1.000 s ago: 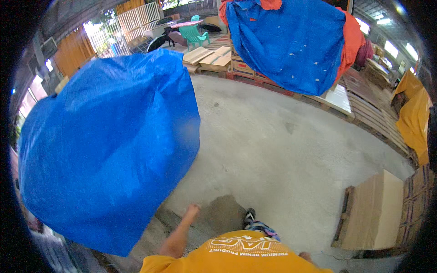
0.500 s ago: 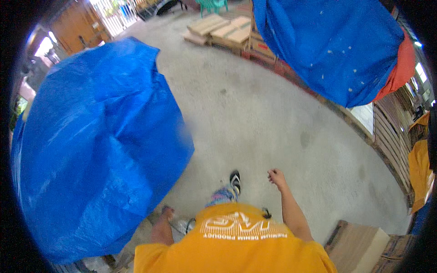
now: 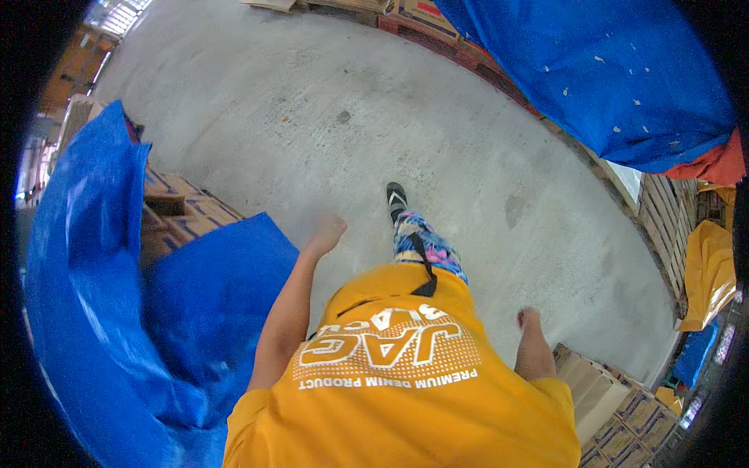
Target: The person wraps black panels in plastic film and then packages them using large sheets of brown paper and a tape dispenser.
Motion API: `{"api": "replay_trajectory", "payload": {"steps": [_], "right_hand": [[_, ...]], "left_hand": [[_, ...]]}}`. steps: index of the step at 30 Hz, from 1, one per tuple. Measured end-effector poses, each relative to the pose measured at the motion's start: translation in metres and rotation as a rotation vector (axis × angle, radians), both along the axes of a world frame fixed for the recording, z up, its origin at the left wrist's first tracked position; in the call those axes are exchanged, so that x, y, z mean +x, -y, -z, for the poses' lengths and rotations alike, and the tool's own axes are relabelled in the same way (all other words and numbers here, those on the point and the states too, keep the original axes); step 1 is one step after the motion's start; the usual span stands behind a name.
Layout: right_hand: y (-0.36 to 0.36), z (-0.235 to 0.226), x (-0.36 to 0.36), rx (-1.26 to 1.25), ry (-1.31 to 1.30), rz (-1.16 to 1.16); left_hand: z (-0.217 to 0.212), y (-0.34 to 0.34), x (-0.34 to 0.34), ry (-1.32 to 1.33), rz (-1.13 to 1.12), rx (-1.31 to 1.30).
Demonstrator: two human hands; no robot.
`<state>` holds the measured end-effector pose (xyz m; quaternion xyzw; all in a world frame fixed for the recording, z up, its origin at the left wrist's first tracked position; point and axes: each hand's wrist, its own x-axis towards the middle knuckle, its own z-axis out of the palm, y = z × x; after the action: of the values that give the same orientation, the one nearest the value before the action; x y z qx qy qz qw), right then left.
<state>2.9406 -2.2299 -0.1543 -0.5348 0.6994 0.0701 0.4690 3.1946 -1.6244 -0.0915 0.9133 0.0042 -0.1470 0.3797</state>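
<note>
My left hand (image 3: 327, 235) swings forward over the concrete floor, its fingers loosely curled with nothing seen in them. Beside it, to the left, a blue tarp (image 3: 211, 288) drapes over a stack of cardboard cartons (image 3: 195, 214), partly uncovered. Lower at the right, my right hand (image 3: 529, 317) hangs by my side, closed and holding nothing visible. More cartons (image 3: 636, 425) are stacked behind that hand at the lower right. One foot in a dark sandal (image 3: 396, 199) is stepping out ahead of me.
Grey concrete floor (image 3: 374, 117) runs between the covered stacks. A second blue tarp (image 3: 593, 86) hangs over goods at the upper right, along a reddish pallet edge (image 3: 460, 58). Wooden slatted pallets (image 3: 663, 226) and a yellow sheet (image 3: 710, 269) stand along the right side.
I have walked forward, so the left tarp slides back and cartons show under it. My left hand has swung forward, my right hand back. The view has tilted further down.
</note>
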Motion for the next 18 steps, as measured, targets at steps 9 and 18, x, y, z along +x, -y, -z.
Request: {"api": "replay_trajectory", "payload": {"steps": [9,18], "right_hand": [[-0.237,-0.100,0.535,0.004,0.381,-1.195],[-0.504,-0.025,0.776,0.433,0.358,-1.674]], "left_hand": [[0.017,-0.139,0.105,-0.482,-0.715,-0.208],[0.101,-0.302,0.220,-0.820,-0.404,0.152]]}}
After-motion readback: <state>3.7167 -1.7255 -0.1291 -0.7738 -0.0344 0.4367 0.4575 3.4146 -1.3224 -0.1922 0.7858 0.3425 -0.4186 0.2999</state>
